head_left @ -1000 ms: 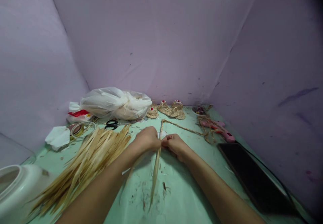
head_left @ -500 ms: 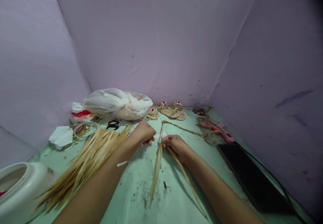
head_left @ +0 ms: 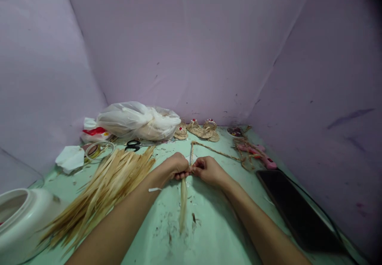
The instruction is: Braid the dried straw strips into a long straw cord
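A thin braided cord (head_left: 215, 150) of dried plant fibre runs from the right, bends, and comes down to my two hands. My left hand (head_left: 180, 166) is closed round a pale fibre strand (head_left: 183, 209), whose loose end hangs below the fingers. Touching it, my right hand (head_left: 209, 171) pinches at the lower end of the cord. The fingertips meet there and hide the exact join. Left of my left forearm lies a spread bundle of dry fibre strips (head_left: 110, 185).
Behind are a white plastic bag (head_left: 137, 121), black-handled scissors (head_left: 133, 145) and small woven slippers (head_left: 205, 129). At right lie a pink glue gun (head_left: 268, 162) and a dark flat slab (head_left: 298, 209). A white jar (head_left: 36, 225) stands at the left front.
My left hand has moved right and down to meet my right hand, closing on a strand. The second strand that trailed below my right hand no longer shows there.
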The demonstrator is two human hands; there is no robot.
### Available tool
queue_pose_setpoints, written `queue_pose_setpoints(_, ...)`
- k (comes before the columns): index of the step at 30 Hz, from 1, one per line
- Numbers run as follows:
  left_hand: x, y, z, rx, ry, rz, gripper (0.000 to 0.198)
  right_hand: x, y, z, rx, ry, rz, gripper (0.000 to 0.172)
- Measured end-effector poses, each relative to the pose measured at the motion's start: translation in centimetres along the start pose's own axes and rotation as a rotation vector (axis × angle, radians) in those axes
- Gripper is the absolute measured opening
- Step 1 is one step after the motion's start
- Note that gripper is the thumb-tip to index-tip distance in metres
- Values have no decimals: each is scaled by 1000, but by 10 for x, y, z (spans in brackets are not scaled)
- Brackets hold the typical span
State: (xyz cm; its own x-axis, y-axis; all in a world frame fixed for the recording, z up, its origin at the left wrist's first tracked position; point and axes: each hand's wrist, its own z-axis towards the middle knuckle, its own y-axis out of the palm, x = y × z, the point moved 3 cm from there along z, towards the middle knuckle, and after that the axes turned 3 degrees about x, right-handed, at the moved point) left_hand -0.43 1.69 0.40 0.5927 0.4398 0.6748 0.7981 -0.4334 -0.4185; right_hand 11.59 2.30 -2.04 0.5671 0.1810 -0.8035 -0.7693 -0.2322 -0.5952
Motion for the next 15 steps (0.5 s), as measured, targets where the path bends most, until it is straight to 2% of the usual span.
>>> queue_pose_setpoints(2,2,2,-3,10,39,8,23,-4,-6,-2,32,-3,-201,14)
queue_pose_setpoints(4,3,3,-6,50,97,-11,24,-8,-14,-5,17,56,-298,14)
queue_pose_setpoints(7,3,3,-10,113,164,-19,23,-9,-27,-9,-50,169,-308,15)
queue_pose_setpoints(10,3,2,-12,122,148,-14,22,-4,-43,-11,-71,207,-248,13)
queue_pose_setpoints(12,2,2,-11,112,118,-18,22,0,-55,-12,-32,201,-225,12)
queue_pose_setpoints(15,-1,1,-5,98,108,-41,21,2,-77,-14,101,205,-303,13)
